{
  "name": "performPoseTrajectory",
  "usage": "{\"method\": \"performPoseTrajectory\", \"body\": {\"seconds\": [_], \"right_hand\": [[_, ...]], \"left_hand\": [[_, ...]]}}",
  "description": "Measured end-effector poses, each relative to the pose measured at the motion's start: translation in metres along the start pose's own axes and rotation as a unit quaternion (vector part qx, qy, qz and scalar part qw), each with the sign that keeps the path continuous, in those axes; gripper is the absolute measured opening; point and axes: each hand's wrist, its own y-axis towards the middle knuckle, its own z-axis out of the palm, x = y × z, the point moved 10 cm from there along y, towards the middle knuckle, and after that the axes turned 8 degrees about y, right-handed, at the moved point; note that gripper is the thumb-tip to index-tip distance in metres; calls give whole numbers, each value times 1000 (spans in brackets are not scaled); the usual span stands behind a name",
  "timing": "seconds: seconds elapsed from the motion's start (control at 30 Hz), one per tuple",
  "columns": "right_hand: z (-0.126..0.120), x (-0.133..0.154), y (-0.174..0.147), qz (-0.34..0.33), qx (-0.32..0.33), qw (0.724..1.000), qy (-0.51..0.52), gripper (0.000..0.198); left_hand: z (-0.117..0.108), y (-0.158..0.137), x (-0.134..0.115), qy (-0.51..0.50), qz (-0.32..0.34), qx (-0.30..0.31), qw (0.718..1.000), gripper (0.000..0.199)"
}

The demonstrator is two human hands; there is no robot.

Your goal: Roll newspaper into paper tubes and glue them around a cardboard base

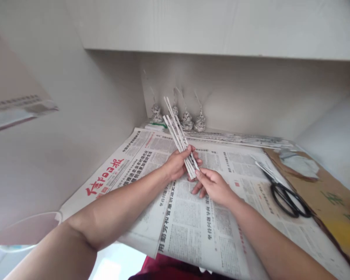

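Observation:
A small bundle of rolled newspaper sticks [175, 130] slants up and away over the table. My left hand [179, 163] is closed round its lower part, with the thumb lying across the top. At the near end of the bundle, the thumb and fingers of my right hand [211, 184] pinch the stick ends. One or two sticks reach farther up than the others. Beneath both hands lie spread newspaper sheets [192, 229] with printed text. The undersides of the sticks within my left palm are hidden.
Black-handled scissors [288, 198] lie at the right beside a cardboard sheet [332, 194]. Several woven paper figures [200, 120] stand against the back wall. Long paper rolls [236, 138] lie along the back edge. A white overhang [221, 29] juts out above the table.

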Motion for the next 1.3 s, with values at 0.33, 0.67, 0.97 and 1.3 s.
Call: {"method": "performPoseTrajectory", "body": {"seconds": [0.33,0.67,0.97,1.3], "right_hand": [[4,-1,-2,40,70,994,76,23],[-8,5,-1,7,13,1000,15,20],[-18,10,-4,8,-18,1000,22,27],[8,-12,-10,88,68,994,5,32]], "left_hand": [[3,-3,5,24,-28,-3,999,14],[0,1,-1,34,3,0,999,16],[1,-1,-4,28,2,-7,1000,18],[19,-13,4,44,-27,18,999,22]]}}
